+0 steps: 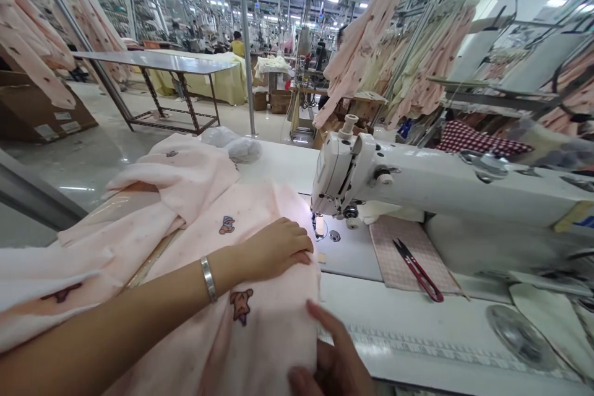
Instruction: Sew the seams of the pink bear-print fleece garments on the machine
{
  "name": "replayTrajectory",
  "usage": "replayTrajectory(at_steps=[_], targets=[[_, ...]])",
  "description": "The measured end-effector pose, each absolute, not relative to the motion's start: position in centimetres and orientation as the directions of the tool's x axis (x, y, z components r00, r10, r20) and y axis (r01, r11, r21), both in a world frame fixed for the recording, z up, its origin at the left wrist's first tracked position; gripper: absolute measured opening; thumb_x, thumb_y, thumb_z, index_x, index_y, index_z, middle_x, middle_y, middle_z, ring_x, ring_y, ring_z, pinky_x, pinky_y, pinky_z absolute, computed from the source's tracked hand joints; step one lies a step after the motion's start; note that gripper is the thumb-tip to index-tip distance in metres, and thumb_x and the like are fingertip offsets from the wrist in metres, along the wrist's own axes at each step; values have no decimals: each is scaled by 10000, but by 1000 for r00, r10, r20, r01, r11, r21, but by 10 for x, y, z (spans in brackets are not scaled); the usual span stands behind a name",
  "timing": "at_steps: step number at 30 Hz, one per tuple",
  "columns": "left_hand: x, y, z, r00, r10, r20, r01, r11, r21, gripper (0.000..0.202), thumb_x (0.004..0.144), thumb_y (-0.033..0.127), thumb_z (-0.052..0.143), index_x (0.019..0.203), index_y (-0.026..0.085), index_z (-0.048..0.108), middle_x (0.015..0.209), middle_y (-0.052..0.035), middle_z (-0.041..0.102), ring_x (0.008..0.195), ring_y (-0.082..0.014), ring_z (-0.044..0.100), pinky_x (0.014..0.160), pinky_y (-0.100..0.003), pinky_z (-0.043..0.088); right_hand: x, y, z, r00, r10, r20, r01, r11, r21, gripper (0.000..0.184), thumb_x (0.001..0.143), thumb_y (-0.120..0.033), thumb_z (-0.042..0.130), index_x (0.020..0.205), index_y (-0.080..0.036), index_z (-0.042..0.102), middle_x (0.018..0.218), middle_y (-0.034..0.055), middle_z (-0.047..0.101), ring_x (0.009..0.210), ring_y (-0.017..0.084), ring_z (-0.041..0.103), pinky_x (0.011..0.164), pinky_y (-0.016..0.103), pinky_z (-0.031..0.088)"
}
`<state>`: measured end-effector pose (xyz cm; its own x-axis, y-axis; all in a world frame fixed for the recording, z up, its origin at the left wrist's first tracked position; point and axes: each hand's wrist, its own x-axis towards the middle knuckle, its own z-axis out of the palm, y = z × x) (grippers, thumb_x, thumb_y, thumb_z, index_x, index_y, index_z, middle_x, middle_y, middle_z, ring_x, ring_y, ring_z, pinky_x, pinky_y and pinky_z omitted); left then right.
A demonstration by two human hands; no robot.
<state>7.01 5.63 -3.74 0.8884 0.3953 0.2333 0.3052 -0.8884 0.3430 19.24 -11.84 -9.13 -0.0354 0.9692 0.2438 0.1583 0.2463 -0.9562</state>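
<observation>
Pale pink plush fabric (278, 315) printed with small bears covers the left of the sewing table, its right edge close to the needle area. On top of that fabric rests my left hand (278, 247), palm down, fingers together and bent at the cloth's edge beside the presser foot (320, 226). A silver bracelet (208, 278) circles the left wrist. At the bottom, my right hand (338, 352) has the near edge of the fabric between its thumb and fingers, with the index finger extended along it. The white sewing machine (417, 179) stands to the right, its needle area lit.
Red-handled thread snips (417, 269) lie on a pink checked cloth (390, 241) under the machine arm. A ruler strip (394, 341) runs along the table front. A clear plastic bag (241, 145) sits behind the fabric. Pink garments (366, 31) hang beyond, and a metal table (162, 62) stands behind left.
</observation>
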Motion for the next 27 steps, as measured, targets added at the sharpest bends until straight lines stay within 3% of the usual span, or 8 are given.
replayTrajectory(at_steps=[3,5,7,11,18,22,25,27], targets=[[76,59,-29,901,408,151,324,-860,395,87,901,183,503,887,199,588,891,14,621,860,-156,556,815,-301,380,215,-101,-87,-316,769,555,512,631,-583,277,864,-176,449,1108,-279,532,921,-2,690,849,151,642,792,248,451],[81,62,-28,900,421,111,343,-843,415,80,879,159,520,870,191,593,896,10,624,866,-160,559,812,-301,382,225,-91,-83,-333,692,640,588,683,-433,208,849,-127,413,906,-233,582,879,0,685,911,152,610,911,285,357],[84,64,-30,893,441,87,365,-825,431,82,866,140,524,854,182,593,903,6,621,868,-160,557,816,-300,383,228,-85,-81,-348,676,649,675,662,-327,222,855,-112,365,780,-198,555,801,12,657,848,143,586,877,293,334],[87,67,-34,871,487,60,408,-787,464,76,879,172,527,854,184,597,906,13,618,871,-143,552,833,-278,381,231,-85,-82,-381,683,623,724,640,-259,337,949,-226,290,746,-193,558,717,13,615,824,150,550,738,287,327],[95,71,-27,837,544,-59,503,-721,477,56,790,217,656,764,189,614,820,37,619,769,-122,563,778,-273,406,235,-93,-90,-386,626,678,747,643,-168,299,942,-200,359,765,-221,599,809,-7,674,918,153,555,934,342,279],[105,63,-29,803,592,-64,562,-718,409,112,793,190,625,691,176,582,772,16,587,794,-176,548,857,-452,384,237,-96,-94,-382,633,673,750,638,-175,239,934,-246,418,810,-252,622,839,-25,684,985,150,552,972,345,247],[107,55,-37,770,638,10,600,-730,329,108,821,129,548,717,156,545,820,-26,559,883,-232,515,900,-627,275,239,-90,-91,-373,629,681,729,653,-204,293,954,-265,362,816,-255,621,788,-26,676,962,140,562,967,327,231],[103,55,-44,765,640,76,598,-749,287,98,868,126,484,791,160,533,892,-40,547,932,-232,494,944,-668,178,240,-82,-87,-397,647,651,717,661,-220,318,961,-285,325,838,-257,617,814,-17,673,958,141,566,961,329,219]])
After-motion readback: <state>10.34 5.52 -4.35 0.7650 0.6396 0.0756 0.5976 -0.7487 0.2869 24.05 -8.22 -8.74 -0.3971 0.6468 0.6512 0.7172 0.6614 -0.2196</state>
